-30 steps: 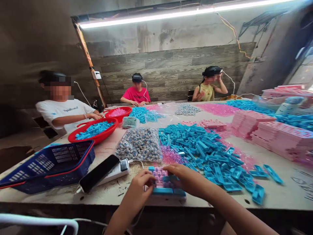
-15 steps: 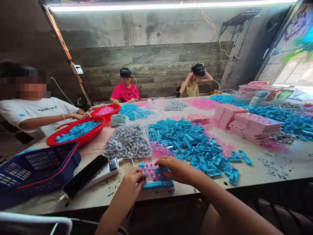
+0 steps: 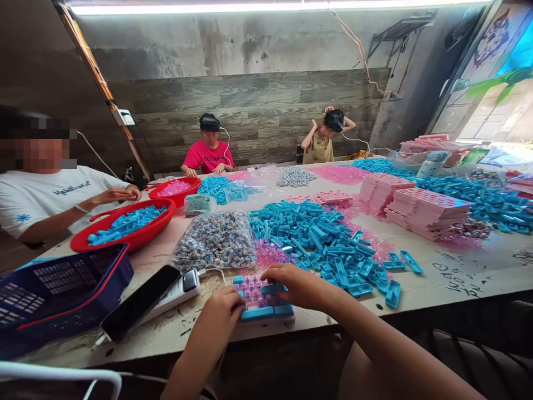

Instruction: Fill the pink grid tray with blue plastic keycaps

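Both my hands are on the little pink tray (image 3: 257, 293) with blue keys on it, which sits right at the near edge of the bench (image 3: 437, 286). My left hand (image 3: 222, 311) is curled around its left end, fingers (image 3: 238, 303) bent and touching the edge, though I can't tell how firmly they grip it. My right hand (image 3: 297, 284) lies over the top right part, fingers pressing down on a blue key (image 3: 272, 289), not spread much at all. Just behind the tray there's a clear bag of grey switches (image 3: 216, 244), and to the right of that a big heap of blue plastic pieces (image 3: 320, 239) spilling toward my right arm. A black phone (image 3: 139, 303) lies on a white power strip (image 3: 183, 283) just left of the tray, and a dark blue basket (image 3: 62, 289) sits further left. Two red bowls (image 3: 125, 222) are behind it, the nearer one full of blue pieces. Stacks of pink trays (image 3: 420, 208) sit well off to the right. Three other people sit around the bench, one in a white shirt at my left.
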`<state>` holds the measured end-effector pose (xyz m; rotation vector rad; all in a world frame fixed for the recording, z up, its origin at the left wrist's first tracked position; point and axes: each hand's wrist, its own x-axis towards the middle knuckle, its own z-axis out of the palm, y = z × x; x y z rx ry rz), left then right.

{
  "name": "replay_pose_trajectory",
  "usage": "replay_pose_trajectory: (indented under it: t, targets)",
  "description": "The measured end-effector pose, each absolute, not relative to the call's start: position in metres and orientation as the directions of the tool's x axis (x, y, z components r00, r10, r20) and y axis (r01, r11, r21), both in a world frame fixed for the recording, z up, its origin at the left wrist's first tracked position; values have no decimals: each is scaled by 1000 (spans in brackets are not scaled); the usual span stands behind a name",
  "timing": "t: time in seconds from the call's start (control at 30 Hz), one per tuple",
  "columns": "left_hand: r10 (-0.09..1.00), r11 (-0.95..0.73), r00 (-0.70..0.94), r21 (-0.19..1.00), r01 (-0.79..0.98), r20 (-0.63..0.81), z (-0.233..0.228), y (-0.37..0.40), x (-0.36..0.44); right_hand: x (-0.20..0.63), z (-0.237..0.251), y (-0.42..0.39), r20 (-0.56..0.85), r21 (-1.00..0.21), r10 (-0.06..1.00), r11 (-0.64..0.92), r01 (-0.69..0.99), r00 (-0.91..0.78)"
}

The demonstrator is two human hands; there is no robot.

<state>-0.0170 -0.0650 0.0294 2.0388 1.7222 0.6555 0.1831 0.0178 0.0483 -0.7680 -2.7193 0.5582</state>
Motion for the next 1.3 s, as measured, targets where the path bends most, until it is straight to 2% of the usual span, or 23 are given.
replay_pose_trajectory:
  t: [0.33, 0.6, 0.83, 1.1, 1.2, 1.3]
  targets:
    - [984, -174, 121, 589, 789, 129, 26, -65, -19, 184, 48, 19, 105, -421, 552, 778, 466, -827]
    - [990, -135, 93, 571, 810, 102, 29, -64, -15, 182, 51, 18, 121, -440, 562, 769, 464, -818]
    - [996, -91, 59, 600, 794, 73, 32, -65, -15, 183, 45, 18, 121, -474, 575, 750, 462, -809]
    - [995, -91, 45, 641, 762, 88, 30, -68, -19, 192, 45, 22, 113, -419, 633, 729, 541, -766]
    - [989, -129, 44, 686, 716, 140, 28, -70, -27, 192, 46, 23, 101, -414, 631, 730, 544, -769]
    - [957, -228, 25, 697, 681, 288, 22, -71, -36, 191, 45, 23, 107, -407, 626, 736, 540, -772]
